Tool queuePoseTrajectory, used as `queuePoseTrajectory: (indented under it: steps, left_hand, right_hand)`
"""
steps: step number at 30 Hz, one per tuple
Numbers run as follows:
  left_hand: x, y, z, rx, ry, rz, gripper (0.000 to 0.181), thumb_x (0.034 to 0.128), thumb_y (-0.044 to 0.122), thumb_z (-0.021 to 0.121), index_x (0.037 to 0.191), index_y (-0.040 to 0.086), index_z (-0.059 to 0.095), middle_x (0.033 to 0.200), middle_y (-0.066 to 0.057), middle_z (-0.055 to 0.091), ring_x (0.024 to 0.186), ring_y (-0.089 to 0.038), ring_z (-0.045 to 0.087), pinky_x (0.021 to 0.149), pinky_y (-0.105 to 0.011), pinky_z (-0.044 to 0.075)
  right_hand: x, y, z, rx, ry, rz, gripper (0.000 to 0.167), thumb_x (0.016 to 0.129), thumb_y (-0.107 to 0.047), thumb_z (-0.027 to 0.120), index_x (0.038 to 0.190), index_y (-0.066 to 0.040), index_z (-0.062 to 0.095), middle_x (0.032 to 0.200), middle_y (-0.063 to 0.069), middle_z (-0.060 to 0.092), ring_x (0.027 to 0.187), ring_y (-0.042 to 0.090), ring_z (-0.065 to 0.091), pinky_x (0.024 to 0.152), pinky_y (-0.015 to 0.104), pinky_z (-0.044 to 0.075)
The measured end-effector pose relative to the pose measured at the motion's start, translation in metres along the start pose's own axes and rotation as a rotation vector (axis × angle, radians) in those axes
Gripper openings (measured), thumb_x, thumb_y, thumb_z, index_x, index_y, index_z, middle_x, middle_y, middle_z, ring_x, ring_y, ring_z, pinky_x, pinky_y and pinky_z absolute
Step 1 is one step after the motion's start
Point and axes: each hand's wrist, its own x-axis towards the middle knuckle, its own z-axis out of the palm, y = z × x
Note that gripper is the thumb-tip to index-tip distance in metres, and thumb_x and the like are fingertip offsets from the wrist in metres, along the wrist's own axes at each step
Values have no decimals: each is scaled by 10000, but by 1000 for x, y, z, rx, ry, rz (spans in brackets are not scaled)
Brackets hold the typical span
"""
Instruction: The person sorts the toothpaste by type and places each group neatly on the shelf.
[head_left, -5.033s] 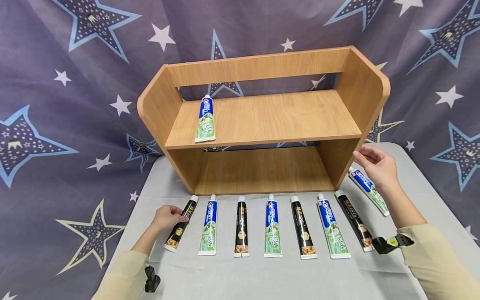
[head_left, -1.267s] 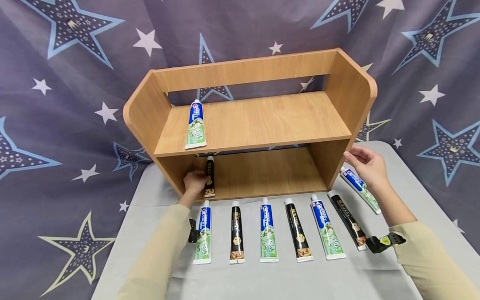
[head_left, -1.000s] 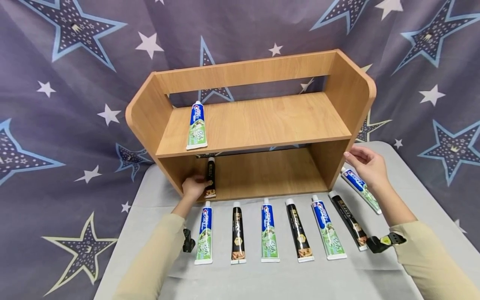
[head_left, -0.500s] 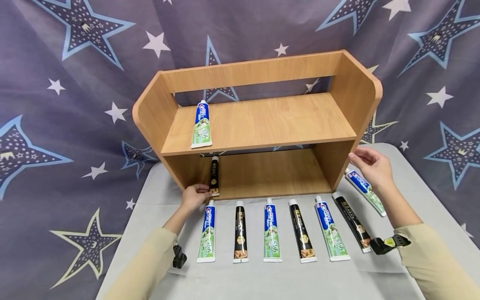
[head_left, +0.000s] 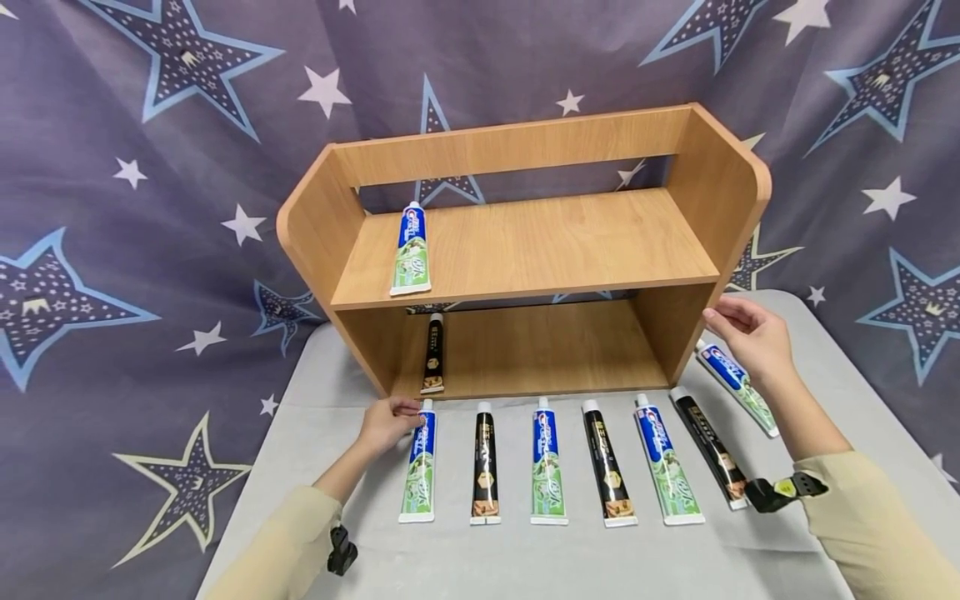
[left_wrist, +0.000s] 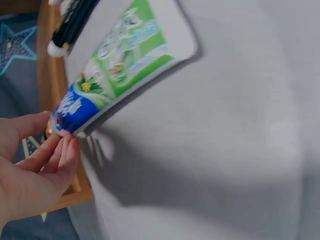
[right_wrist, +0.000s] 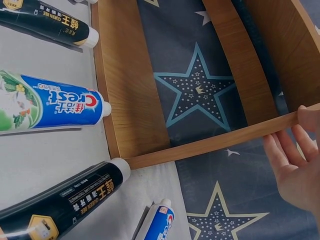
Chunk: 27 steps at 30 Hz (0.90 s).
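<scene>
A blue-green tube (head_left: pixel 419 479) is narrowly pinched in the left grip (head_left: pixel 387 424); only from the right wrist is the shelf (right_wrist: pixel 225 139) clearly seen clasped within the right grip (right_wrist: pixel 299 172).

Blue and green tube (head_left: pixel 418 471), star-patterned backdrop (head_left: pixel 202 167)

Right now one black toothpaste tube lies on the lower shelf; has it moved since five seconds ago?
Yes. Judged against the wooden rack, the black tube moved back and slightly right, from the table onto the lower shelf.
</scene>
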Motion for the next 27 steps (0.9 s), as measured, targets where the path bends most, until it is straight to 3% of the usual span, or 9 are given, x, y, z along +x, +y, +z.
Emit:
queuePoseTrajectory:
  steps: [5,10,15,20,23,24,27]
  left_hand:
    - [-8,-6,5,1,-7,-40,383,742,41,764,1086,-70,638,1001,-207,701,841,-214,681,742,-267,581]
    - [-17,-5,6,-10,-3,-115,303,778,106,763,1011,-39,633,847,-112,671,707,-131,611,629,-236,561]
    - [-25,-4,10,18,-26,-191,277,834,214,725,933,-24,622,749,-61,609,610,-122,567,551,-244,549]
    - [-28,-4,18,74,-19,-145,408,834,391,717,816,-2,612,694,-77,613,553,-126,547,480,-211,482]
    - [-30,0,23,104,-14,-129,440,827,444,710,757,27,587,670,-64,591,563,-132,529,469,-201,440]
    - [-31,2,24,114,-11,-131,431,830,440,706,741,39,577,664,-54,580,570,-131,524,470,-196,427]
    - [-32,8,26,136,-7,-153,361,839,364,707,715,57,561,661,-43,567,599,-134,523,488,-192,414]
  right_hand:
    - [0,1,0,70,-13,-1,245,865,-23,667,881,-267,671,776,-198,692,710,-82,651,652,58,538]
    - [0,2,1,71,-5,0,264,861,-9,666,876,-273,673,774,-204,690,710,-90,646,656,55,535]
    - [13,25,-9,77,-13,-23,182,847,-66,705,944,-221,694,815,-173,709,749,-56,666,679,84,554]
    - [28,51,-24,70,-30,-57,212,820,-142,754,1024,-183,713,873,-130,725,797,-1,687,697,127,574]
    - [25,46,-20,100,-18,-65,197,803,-140,771,987,-190,721,851,-123,727,770,4,684,679,128,575]
    - [19,37,-16,47,-14,-68,168,814,-180,764,966,-227,711,839,-161,715,767,-23,674,690,121,571]
    - [14,26,-9,92,-2,-35,168,808,-121,762,931,-218,702,813,-158,713,744,-32,664,674,103,562]
